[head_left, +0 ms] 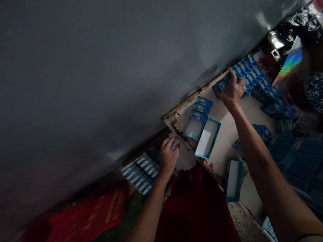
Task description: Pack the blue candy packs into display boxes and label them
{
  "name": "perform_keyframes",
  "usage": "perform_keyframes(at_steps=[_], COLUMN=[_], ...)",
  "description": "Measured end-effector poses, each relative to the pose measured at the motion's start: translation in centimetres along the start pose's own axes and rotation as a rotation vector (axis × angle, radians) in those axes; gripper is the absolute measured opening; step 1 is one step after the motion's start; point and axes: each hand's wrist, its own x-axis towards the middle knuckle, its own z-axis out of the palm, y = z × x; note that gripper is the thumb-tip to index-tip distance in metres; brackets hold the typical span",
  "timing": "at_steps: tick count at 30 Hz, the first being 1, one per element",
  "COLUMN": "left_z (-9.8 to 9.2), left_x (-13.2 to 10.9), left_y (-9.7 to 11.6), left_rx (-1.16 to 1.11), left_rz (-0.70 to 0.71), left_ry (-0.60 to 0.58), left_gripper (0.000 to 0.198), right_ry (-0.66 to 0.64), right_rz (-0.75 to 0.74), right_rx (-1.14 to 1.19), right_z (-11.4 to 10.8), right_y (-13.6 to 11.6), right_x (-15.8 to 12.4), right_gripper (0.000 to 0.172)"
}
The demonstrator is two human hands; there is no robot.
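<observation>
My right hand (pixel 233 89) reaches to the far side of the table, its fingers wrapped round a few small blue boxes (pixel 222 85). Just beyond it stand rows of similar blue boxes (pixel 248 72). My left hand (pixel 169 155) hovers near the table's left corner with its fingers apart and nothing in them. Between the hands lie two shallow blue trays with white insides; one tray (pixel 193 129) holds several blue boxes (pixel 200 108) at its upper end, and the second tray (pixel 208 137) leans against it, showing a bare inside.
A grey wall (pixel 101 84) runs along the table's far edge. Another blue tray (pixel 233 181) lies near the front edge. Stacked blue cartons (pixel 300 154) fill the right side. Below left are a stack of blue-and-white boxes (pixel 141 173) and a red bag (pixel 93 215).
</observation>
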Motion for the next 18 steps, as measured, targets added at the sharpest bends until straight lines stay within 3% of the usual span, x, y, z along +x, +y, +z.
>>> perform_keyframes(at_steps=[4,6,8,10,14,18], left_z=[0.1,0.0,-0.3,-0.5,0.1,1.8], left_x=[0.9,1.1,0.6,-0.5,-2.5,-2.6], left_y=[0.4,1.5,2.8,3.7,3.8,4.0], left_rx=[-0.304,-0.436,-0.542,-0.611,-0.636,-0.548], left_rz=[-0.313,-0.400,-0.412,-0.365,-0.177,0.009], left_ry=[0.004,-0.018,-0.026,-0.014,-0.080,-0.177], left_gripper=[0.051,0.059,0.062,0.062,0.073,0.081], right_ry=[0.097,0.066,0.015,-0.017,-0.110,-0.144], right_rz=[-0.069,-0.131,-0.189,-0.238,-0.349,-0.377], right_rx=[0.193,0.345,0.439,0.448,0.352,0.301], right_z=[-9.6,-11.7,-11.1,-8.4,-2.6,-1.0], right_y=[-2.1,-4.0,-6.2,-8.2,-10.1,-9.5], right_x=[-11.4,-17.1,-21.3,-23.6,-24.2,-23.7], right_gripper=[0.108,0.117,0.113,0.097,0.061,0.061])
